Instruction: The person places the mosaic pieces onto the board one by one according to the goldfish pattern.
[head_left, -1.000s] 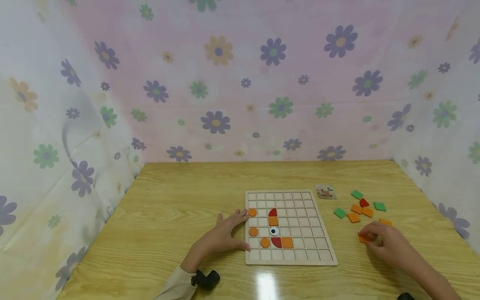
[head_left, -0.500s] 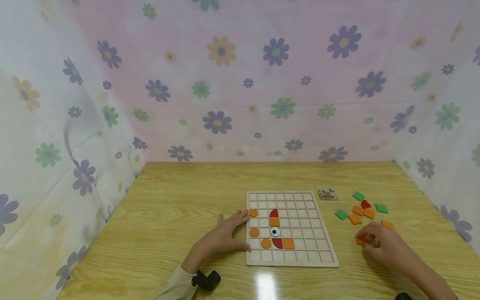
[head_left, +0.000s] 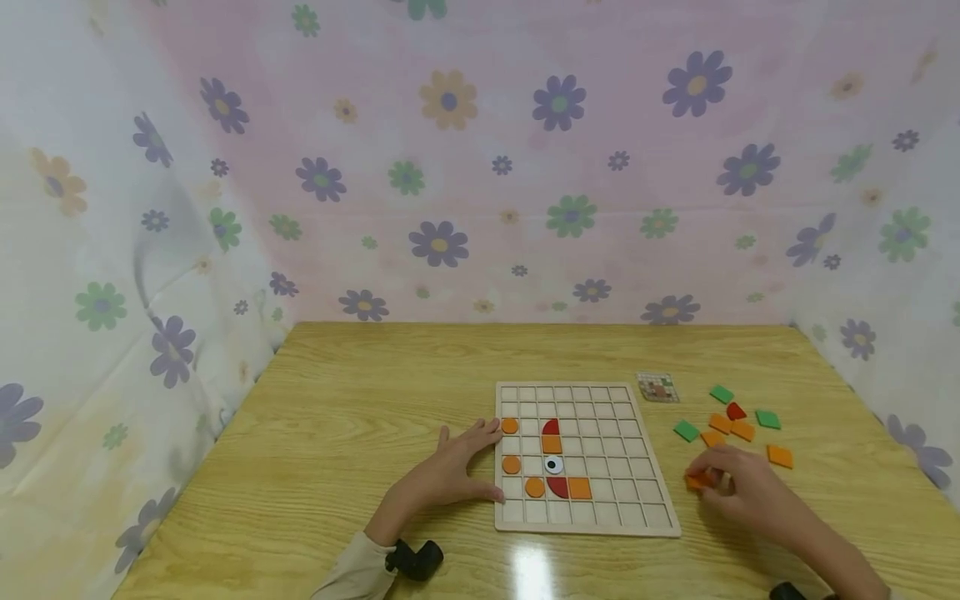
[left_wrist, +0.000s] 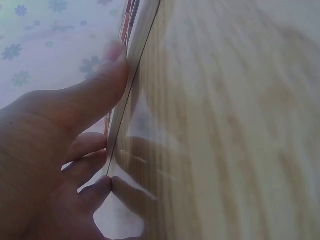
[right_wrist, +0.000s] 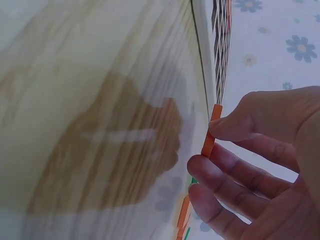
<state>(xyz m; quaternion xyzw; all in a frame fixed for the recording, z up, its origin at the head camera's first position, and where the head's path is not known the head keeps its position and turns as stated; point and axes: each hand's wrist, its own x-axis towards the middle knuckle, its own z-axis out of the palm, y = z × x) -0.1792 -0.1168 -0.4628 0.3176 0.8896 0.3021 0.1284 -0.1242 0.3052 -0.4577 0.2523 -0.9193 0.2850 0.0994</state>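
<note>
A wooden grid board [head_left: 585, 532] lies on the table. Its left cells hold orange discs [head_left: 512, 465], red quarter-round tiles [head_left: 557, 487], orange squares [head_left: 580, 488] and a white disc with an eye [head_left: 553, 465]. My left hand [head_left: 448, 471] rests at the board's left edge, thumb and fingers spread along it; the left wrist view shows the thumb [left_wrist: 107, 80] touching the rim. Right of the board, my right hand [head_left: 750, 490] pinches an orange square tile [right_wrist: 212, 131] between thumb and fingers, above the tabletop.
Loose tiles lie to the right of the board: several orange [head_left: 742, 430], several green [head_left: 767, 418] and a red quarter-round [head_left: 736, 412]. A small pattern card [head_left: 657, 387] sits by the board's far right corner. Floral cloth [head_left: 480, 275] hangs behind the wooden table [head_left: 360, 375].
My right hand has moved left toward the board with the orange tile, uncovering another orange tile behind it. My left hand stays at the board's edge.
</note>
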